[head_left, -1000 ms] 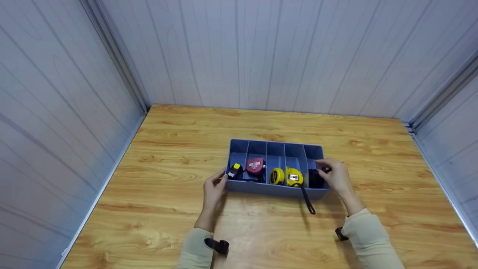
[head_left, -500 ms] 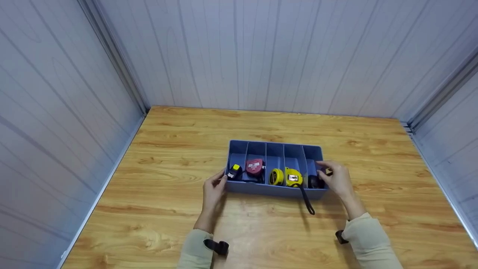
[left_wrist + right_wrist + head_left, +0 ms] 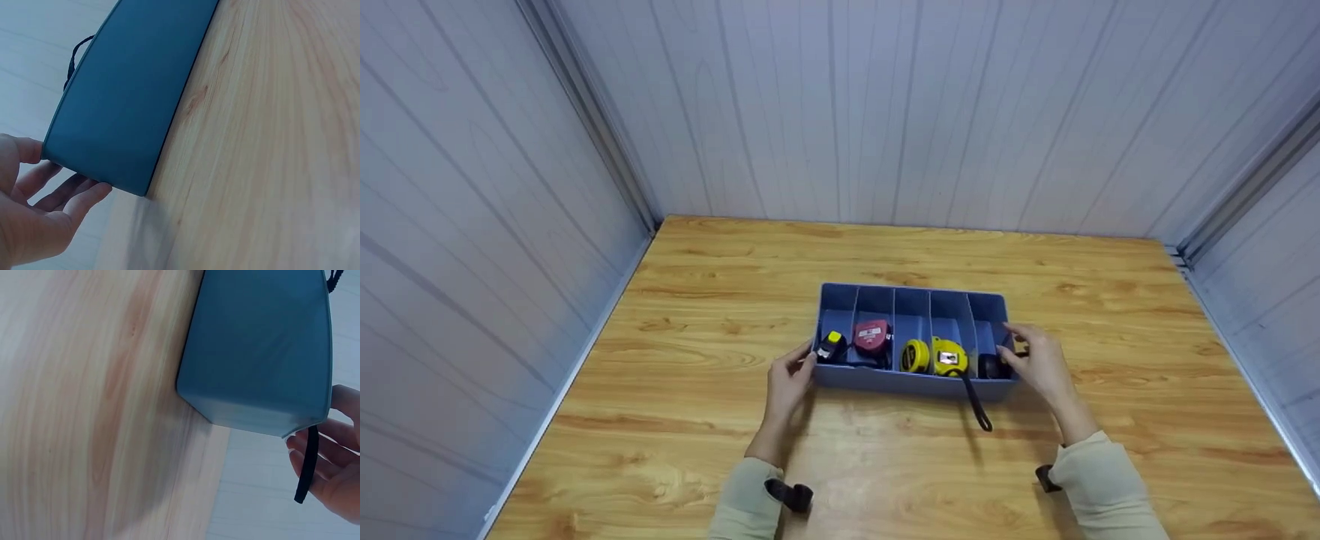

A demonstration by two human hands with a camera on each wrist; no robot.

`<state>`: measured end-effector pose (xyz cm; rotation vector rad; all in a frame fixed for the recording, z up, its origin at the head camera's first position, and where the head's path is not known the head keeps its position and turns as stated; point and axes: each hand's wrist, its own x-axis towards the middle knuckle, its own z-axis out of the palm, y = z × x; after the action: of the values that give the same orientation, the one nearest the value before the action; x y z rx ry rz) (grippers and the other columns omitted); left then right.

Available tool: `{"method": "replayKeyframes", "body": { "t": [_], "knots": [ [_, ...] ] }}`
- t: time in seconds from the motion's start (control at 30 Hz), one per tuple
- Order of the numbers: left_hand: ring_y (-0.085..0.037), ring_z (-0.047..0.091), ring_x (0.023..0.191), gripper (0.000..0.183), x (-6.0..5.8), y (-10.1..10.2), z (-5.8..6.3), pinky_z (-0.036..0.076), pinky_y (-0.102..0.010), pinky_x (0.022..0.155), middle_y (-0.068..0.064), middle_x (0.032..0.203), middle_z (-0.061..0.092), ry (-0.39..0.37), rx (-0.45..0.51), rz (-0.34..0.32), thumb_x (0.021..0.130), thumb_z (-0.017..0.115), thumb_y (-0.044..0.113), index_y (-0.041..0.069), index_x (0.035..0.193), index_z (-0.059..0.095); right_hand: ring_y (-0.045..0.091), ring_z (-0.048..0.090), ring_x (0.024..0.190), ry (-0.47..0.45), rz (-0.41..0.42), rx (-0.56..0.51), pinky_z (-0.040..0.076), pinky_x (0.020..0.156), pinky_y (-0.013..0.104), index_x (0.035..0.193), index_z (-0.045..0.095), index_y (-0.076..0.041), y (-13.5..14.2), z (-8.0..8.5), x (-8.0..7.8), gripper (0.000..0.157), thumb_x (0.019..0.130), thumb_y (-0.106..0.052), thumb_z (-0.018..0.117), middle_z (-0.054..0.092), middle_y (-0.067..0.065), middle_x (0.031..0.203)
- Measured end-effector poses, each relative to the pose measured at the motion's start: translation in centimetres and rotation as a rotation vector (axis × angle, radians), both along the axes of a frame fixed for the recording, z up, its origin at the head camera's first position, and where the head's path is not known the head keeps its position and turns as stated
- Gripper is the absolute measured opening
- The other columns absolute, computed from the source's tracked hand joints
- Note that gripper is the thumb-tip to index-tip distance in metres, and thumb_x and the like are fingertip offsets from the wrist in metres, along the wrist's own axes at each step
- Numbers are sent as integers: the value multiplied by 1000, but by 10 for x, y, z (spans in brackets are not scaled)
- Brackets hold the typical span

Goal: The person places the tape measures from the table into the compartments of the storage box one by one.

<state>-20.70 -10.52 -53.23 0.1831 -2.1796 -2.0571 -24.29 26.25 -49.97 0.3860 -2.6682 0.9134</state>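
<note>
A blue box (image 3: 885, 379) with a row of compartments stands on the table, a tape measure in each. From left come a black-and-yellow tape measure (image 3: 832, 346), a red tape measure (image 3: 872, 337), a small yellow tape measure (image 3: 914, 356), a larger yellow tape measure (image 3: 950, 357) and a black tape measure (image 3: 991, 367). My left hand (image 3: 790, 384) pinches the box's left end, thumb at the rim, fingers against the end wall. At the opposite end my right hand (image 3: 1041, 367) holds the rim likewise, with a black strap (image 3: 308, 467) hanging outside beside its fingers.
The box rests on a wood-grain table (image 3: 720, 300). Pale panel walls (image 3: 840, 112) rise behind it and on both sides. A black wrist strap (image 3: 979, 405) from the larger yellow tape measure hangs over the box's front wall.
My right hand has shifted slightly outward from the black tape measure to the box's right rim. The black tape measure lies lower in its compartment. My left hand stays at the left end.
</note>
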Motion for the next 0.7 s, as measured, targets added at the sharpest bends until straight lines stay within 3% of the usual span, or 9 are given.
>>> {"method": "replayKeyframes", "body": {
  "t": [0.27, 0.43, 0.57, 0.7],
  "knots": [
    [-25, 58, 83, 32, -3, -9, 7, 48, -27, 65, -18, 101, 61, 31, -218, -65, 88, 53, 8, -3, 117, 55, 40, 52, 91, -68, -13, 56, 45, 72, 49, 115, 51, 12, 4, 6, -2, 46, 77, -8, 66, 53, 31, 105],
    [-30, 59, 85, 36, -5, -13, 14, 50, -32, 69, -23, 103, 58, 92, -330, -129, 87, 54, 6, -3, 121, 51, 40, 54, 88, -118, -25, 73, 44, 75, 50, 121, 46, 11, 9, 12, -3, 51, 80, -12, 65, 47, 32, 115],
    [-33, 55, 95, 38, -9, -15, 19, 46, -39, 80, -23, 111, 54, 145, -492, -145, 87, 54, 8, -3, 123, 50, 44, 45, 104, -148, -25, 91, 36, 85, 53, 124, 43, 10, 11, 18, -6, 55, 82, -17, 64, 42, 32, 121],
    [-35, 44, 111, 41, -15, -15, 25, 35, -43, 93, -22, 122, 47, 133, -629, -125, 89, 53, 17, -1, 126, 48, 45, 37, 113, -135, -16, 101, 30, 91, 54, 125, 42, 10, 12, 24, -10, 57, 83, -22, 63, 42, 31, 123]
  ]
}}
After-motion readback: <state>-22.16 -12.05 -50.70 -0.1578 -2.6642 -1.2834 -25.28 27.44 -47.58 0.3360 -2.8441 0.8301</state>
